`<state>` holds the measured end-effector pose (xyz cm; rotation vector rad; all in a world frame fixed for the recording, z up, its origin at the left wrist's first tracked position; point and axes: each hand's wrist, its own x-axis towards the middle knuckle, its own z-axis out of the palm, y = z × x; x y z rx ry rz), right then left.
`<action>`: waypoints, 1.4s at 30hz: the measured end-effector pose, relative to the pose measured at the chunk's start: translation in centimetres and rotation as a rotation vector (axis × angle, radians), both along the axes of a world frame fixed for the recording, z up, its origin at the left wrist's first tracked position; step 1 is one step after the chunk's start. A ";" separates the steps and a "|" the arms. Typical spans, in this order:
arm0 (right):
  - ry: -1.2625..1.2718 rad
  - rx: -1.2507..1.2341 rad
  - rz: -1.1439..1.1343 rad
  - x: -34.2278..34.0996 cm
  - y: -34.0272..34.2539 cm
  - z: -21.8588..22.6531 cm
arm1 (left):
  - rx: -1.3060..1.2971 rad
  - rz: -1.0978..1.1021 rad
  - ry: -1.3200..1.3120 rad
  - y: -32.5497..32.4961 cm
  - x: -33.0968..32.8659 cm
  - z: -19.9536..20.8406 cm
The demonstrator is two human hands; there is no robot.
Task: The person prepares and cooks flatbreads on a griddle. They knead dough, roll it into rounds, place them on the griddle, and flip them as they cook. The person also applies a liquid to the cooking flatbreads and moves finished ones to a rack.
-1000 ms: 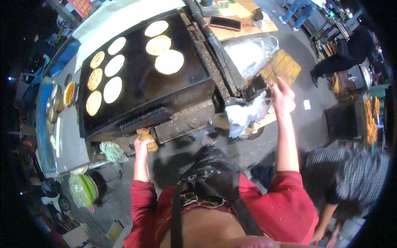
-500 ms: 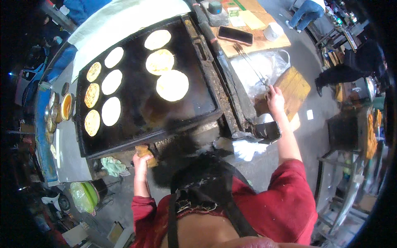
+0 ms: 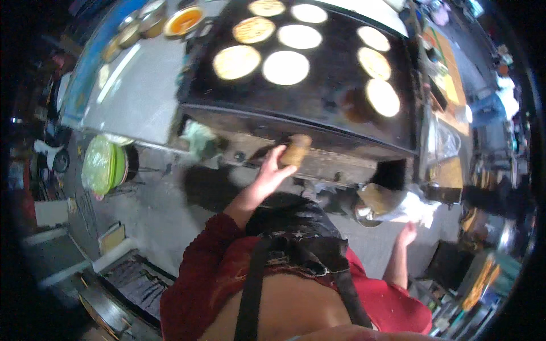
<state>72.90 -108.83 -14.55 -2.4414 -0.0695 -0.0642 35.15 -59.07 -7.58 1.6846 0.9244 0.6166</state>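
My left hand [image 3: 272, 171] is closed around a tan-brown, block-like thing [image 3: 297, 151], held in front of the griddle's near edge. What kind of thing it is, I cannot make out. On the dark flat griddle [image 3: 335, 85] lie several round flatbreads: the left ones, such as this flatbread [image 3: 238, 61], show browning, while others, like this pale flatbread [image 3: 286, 67], look white. My right hand [image 3: 407, 233] is low at the right, below a white crumpled plastic bag [image 3: 406, 209]. Motion blurs its fingers, and the tongs are no longer visible near it.
A grey side counter [image 3: 139, 96] adjoins the griddle on the left, with an orange-filled bowl [image 3: 185, 22] at its far end. A greenish cloth [image 3: 200, 140] hangs at the griddle's front left corner. Right of the griddle are a wooden board [image 3: 448, 172] and a clear plastic bag [image 3: 447, 141].
My view has swung leftward. My right hand has left the long metal tongs beside the griddle and come back toward my body. My left hand still grips the tan-brown thing.
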 end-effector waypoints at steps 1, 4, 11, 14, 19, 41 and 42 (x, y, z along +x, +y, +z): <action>0.128 0.069 0.006 -4.0 1.4 -1.1 | -0.132 0.001 0.014 -0.6 -2.3 -0.2; 0.416 0.015 0.246 -16.7 11.0 -2.7 | -0.425 -0.043 -0.088 -1.7 -10.0 -1.0; 0.442 0.231 1.265 -37.8 41.4 12.5 | -0.718 0.081 -0.390 1.1 -24.4 -0.4; 0.442 0.182 1.419 -42.1 48.8 19.3 | -0.610 0.209 -0.476 5.6 -27.0 1.6; 0.295 0.272 1.717 -45.2 60.5 22.0 | -0.227 0.394 -0.346 17.6 -33.3 5.2; 0.009 0.212 1.681 -66.8 96.8 21.0 | -0.020 0.626 -0.267 51.5 -53.9 8.8; -0.075 0.238 1.657 -68.7 98.9 20.2 | 0.079 0.725 -0.088 52.4 -55.5 8.8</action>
